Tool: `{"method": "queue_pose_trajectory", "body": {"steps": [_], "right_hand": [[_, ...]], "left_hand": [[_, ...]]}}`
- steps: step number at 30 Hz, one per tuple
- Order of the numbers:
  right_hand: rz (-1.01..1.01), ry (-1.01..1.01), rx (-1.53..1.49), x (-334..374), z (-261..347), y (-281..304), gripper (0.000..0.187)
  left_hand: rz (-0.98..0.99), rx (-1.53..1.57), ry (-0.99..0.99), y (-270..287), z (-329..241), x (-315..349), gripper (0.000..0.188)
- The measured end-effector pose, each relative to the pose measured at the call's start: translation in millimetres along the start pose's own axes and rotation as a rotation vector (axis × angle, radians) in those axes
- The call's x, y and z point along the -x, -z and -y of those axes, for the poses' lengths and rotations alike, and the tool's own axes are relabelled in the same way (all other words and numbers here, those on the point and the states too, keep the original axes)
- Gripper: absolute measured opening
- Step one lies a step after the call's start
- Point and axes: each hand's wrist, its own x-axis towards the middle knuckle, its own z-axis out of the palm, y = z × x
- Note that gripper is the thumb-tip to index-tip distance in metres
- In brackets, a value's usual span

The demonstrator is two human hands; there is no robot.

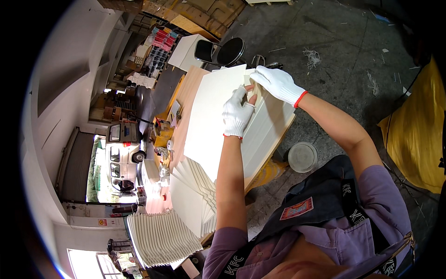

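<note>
At the far end of the table, both my hands work close together in white knitted gloves with red cuffs. My left hand (237, 114) has a bare thumb and fingertip closed against a narrow cream-coloured strip (257, 91). From the other side, my right hand (278, 86) bends its gloved fingers over the same strip; its fingertips are partly hidden. A large flat white board (216, 111) lies under and left of my left hand. Beneath the strip are long pale panels (267, 132) along the table's right edge.
Fanned white sheets (193, 188) and a tall stack of white boards (160, 237) lie nearer on the left. Tools and a yellow box (162, 135) line the table's left side. A black stool (231, 51), a round bucket (303, 157) and a yellow sack (413, 130) stand around.
</note>
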Motion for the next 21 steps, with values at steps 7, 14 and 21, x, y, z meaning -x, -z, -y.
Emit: {"method": "queue_pose_trajectory", "body": {"steps": [7, 14, 21], "right_hand": [[-0.022, 0.029, 0.003, 0.1, -1.0, -2.8, 0.039], [-0.027, 0.022, 0.009, 0.5, -3.8, -6.2, 0.038], [0.037, -0.061, -0.004, 2.0, 10.0, 4.4, 0.04]], "left_hand": [[-0.029, 0.007, -0.041, 0.6, 0.6, 0.2, 0.029], [-0.018, -0.075, -0.045, -3.5, 5.2, 1.7, 0.035], [-0.096, 0.006, -0.009, 0.8, -9.3, 4.2, 0.034]]}}
